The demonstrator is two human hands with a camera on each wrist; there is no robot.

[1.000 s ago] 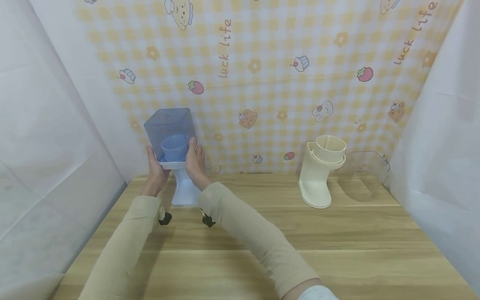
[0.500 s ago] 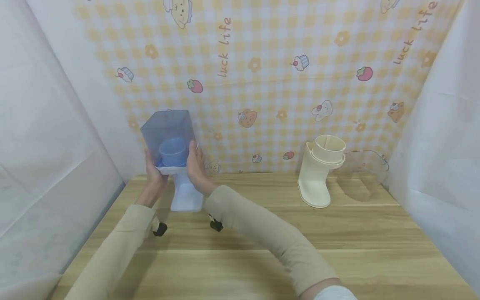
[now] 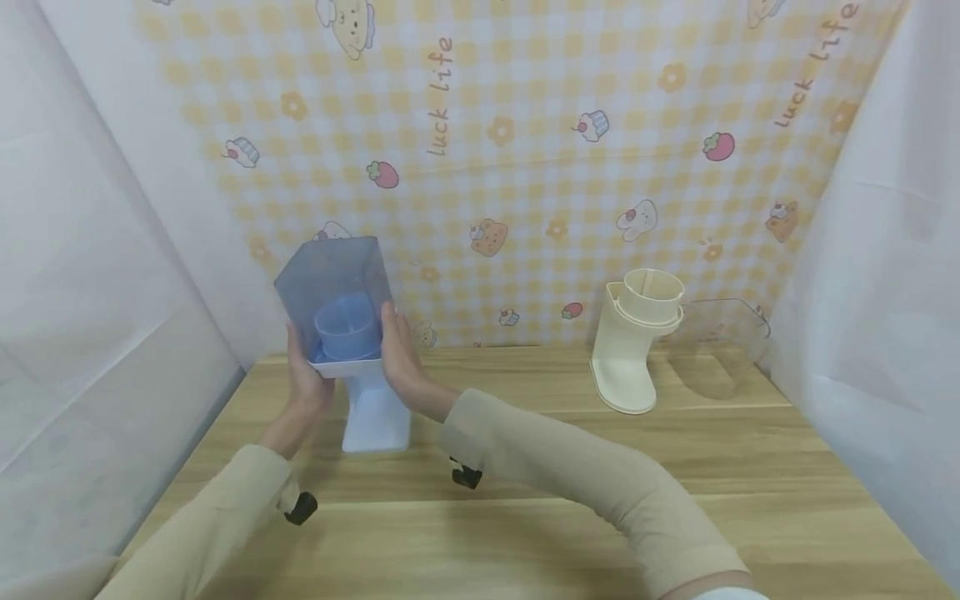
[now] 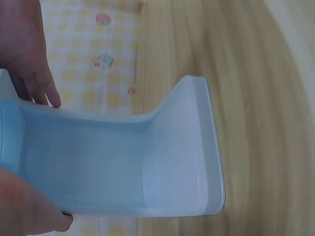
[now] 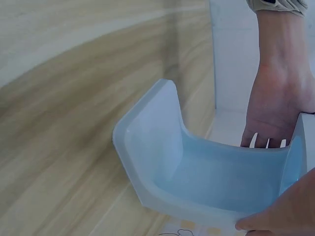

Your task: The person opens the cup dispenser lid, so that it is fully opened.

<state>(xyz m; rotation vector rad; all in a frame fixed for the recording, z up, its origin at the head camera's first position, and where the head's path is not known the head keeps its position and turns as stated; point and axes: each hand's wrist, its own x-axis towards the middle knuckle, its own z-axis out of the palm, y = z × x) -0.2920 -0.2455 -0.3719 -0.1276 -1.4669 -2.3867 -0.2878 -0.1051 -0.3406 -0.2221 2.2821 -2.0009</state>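
A blue food dispenser (image 3: 375,417) with a boot-shaped stand is at the left in the head view. Its smoky, see-through box (image 3: 330,267) covers a blue cylinder (image 3: 347,327). My left hand (image 3: 306,379) holds the left side just under the box, and my right hand (image 3: 405,362) holds the right side, thumb toward the front. In the left wrist view the stand's flat foot (image 4: 182,157) shows close over the wood. The right wrist view shows the left palm (image 5: 278,103) against the stand's far side, its fingertips hidden behind it.
A cream stand (image 3: 626,358) of the same shape stands at the back right, its cylinder uncovered. Beside it a clear box (image 3: 712,350) rests near the table's right edge. A checked cloth (image 3: 540,167) hangs behind the wooden table (image 3: 555,525), with white sheets (image 3: 97,250) at both sides.
Both hands have brought the blue dispenser nearer to me and lower in view, with the box leaning slightly toward the left. The cream stand and clear box have stayed put.
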